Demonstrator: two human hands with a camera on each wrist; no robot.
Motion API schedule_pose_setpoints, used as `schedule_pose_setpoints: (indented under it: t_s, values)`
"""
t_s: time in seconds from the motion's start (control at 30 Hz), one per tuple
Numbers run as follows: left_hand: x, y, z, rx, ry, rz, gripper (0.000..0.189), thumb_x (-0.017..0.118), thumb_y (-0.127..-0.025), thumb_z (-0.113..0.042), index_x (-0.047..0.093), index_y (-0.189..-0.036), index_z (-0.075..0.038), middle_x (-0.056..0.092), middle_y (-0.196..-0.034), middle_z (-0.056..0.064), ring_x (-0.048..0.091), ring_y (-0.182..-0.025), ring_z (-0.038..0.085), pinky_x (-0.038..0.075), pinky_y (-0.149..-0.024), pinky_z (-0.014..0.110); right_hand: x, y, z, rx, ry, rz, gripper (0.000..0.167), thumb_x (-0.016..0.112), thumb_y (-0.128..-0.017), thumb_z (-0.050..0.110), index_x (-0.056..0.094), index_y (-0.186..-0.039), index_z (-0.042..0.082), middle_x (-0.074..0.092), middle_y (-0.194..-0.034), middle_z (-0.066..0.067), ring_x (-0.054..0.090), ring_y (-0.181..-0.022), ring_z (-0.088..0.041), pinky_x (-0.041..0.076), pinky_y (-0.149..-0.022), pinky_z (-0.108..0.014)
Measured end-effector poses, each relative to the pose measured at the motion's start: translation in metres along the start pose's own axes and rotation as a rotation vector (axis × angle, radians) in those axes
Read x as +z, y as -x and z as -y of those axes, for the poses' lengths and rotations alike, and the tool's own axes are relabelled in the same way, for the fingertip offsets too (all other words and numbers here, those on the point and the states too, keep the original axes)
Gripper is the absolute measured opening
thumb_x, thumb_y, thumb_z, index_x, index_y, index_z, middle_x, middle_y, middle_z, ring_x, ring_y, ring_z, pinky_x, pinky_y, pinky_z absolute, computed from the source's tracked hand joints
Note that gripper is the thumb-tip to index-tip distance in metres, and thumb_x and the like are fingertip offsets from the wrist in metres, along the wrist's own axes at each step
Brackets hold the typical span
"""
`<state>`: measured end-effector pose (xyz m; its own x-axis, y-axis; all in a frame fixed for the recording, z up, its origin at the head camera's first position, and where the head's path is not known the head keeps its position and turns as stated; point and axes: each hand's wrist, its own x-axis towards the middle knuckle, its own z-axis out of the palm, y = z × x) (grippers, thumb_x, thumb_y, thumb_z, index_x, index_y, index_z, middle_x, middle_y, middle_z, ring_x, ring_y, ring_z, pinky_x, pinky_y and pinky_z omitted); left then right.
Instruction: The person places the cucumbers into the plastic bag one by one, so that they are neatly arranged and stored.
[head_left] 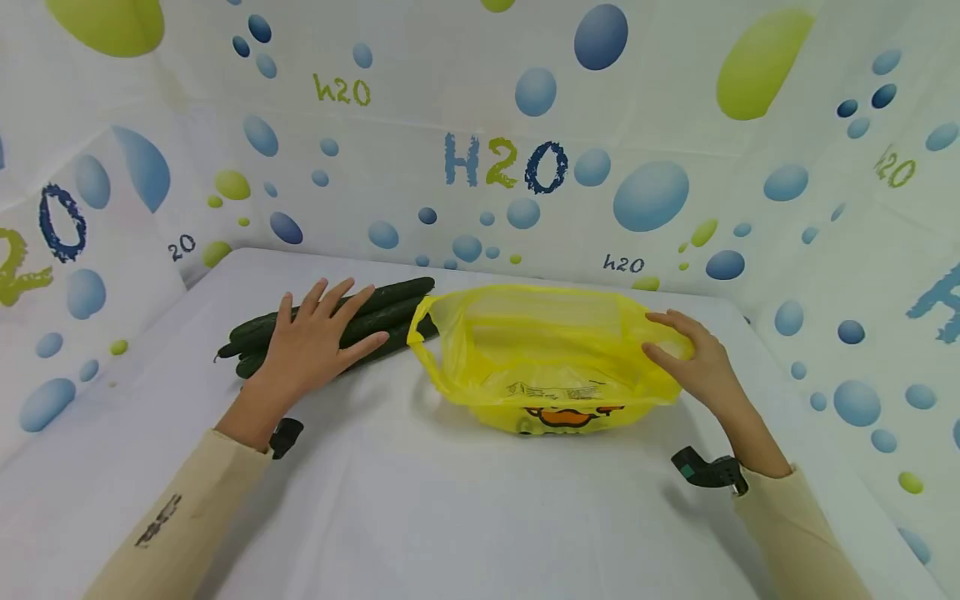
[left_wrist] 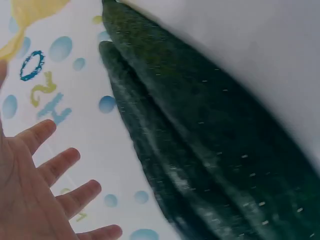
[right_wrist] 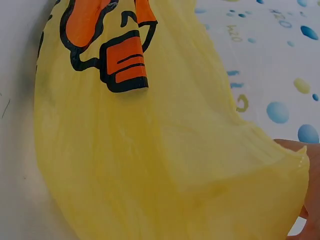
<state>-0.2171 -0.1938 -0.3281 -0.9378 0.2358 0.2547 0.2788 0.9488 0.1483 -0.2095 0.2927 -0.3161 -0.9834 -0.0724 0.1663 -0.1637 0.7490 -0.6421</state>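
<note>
Several long dark green cucumbers (head_left: 390,317) lie side by side on the white table, left of the middle. My left hand (head_left: 306,348) is over them with its fingers spread and straight, holding nothing. In the left wrist view, the bumpy cucumbers (left_wrist: 200,125) are close beside the spread fingers (left_wrist: 60,167). A yellow plastic bag (head_left: 562,379) with an orange and black print rests on its side, its mouth gaping and one handle loop toward the cucumbers. At its right end my right hand (head_left: 707,367) curls fingers and thumb round the bag's edge, which partly hides that hand in the right wrist view.
White cloth covers the table (head_left: 480,517). Behind and at both sides hangs a white curtain (head_left: 420,108) printed with blue and green bubbles and lettering. Each wrist wears a black strapped device (head_left: 708,468).
</note>
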Motion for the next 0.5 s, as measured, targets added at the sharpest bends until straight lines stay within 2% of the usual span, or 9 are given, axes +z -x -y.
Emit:
schedule_pose_setpoints:
  t_s: [0.23,0.4,0.5]
  values:
    - [0.011,-0.006,0.014,-0.039,0.054,0.021,0.071,0.045,-0.098,-0.057,0.030,-0.154,-0.016,0.027,-0.155,0.022,0.026,-0.140,0.045,0.018,-0.107,0.071,0.001,0.000,-0.003,-0.005,0.001,0.017,0.048,0.062,-0.096,0.028,0.055,-0.135,0.001,0.032,-0.152,-0.028,0.023,-0.140,-0.051,0.020,-0.107,-0.071]
    - [0.017,-0.011,0.026,-0.083,0.055,0.056,0.071,0.042,-0.100,-0.056,0.029,-0.154,-0.012,0.029,-0.152,0.025,0.031,-0.135,0.049,0.023,-0.105,0.070,0.001,-0.002,-0.005,-0.004,-0.012,0.015,0.044,0.062,-0.096,0.027,0.058,-0.130,-0.001,0.034,-0.150,-0.029,0.025,-0.139,-0.051,0.021,-0.107,-0.071]
    - [0.018,-0.011,0.032,-0.105,0.049,0.051,0.068,0.043,-0.101,-0.053,0.031,-0.152,-0.010,0.034,-0.149,0.025,0.035,-0.132,0.049,0.026,-0.104,0.069,0.003,-0.002,-0.006,-0.004,-0.030,0.015,0.042,0.062,-0.097,0.026,0.059,-0.128,-0.001,0.034,-0.150,-0.029,0.025,-0.139,-0.050,0.021,-0.107,-0.071]
